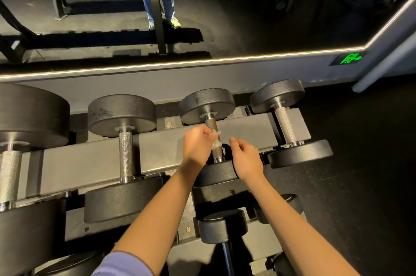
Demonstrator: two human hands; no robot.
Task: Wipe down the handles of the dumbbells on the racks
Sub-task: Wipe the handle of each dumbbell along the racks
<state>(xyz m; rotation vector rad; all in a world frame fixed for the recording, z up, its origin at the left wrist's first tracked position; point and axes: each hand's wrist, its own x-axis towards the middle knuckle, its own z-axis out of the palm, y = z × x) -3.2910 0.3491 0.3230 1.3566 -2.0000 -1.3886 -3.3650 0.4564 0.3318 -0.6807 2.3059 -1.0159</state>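
- Dumbbell handle: a knurled metal bar lying just below the middle of the view. It runs from 12 to 6 o'clock between two round black heads.
- It belongs to the third dumbbell from the left on the top tier of the rack, and it crosses the grey rail.
- The left hand comes in from the handle's 9 o'clock. Its curled fingers pinch a white wipe against the middle of the bar.
- The right hand is at the handle's 4 o'clock, just beside the bar. Its fingers are loosely bent and it holds nothing; whether it touches the bar cannot be told.
- Both wrists lie over the near head of this dumbbell at 6 o'clock, and the forearms are bare.
- A lilac sleeve shows at 7 o'clock in the view.
- A neighbouring dumbbell sits at 9 o'clock of the wiped one, and a much larger one is at the view's left edge.
- The last dumbbell is at 3 o'clock, at the end of the rail.
- A smaller dumbbell head on the lower tier sits at 6 o'clock.
- A mirror fills the 12 o'clock half, edged below by a lit strip.
- A green exit sign glows at 2 o'clock.
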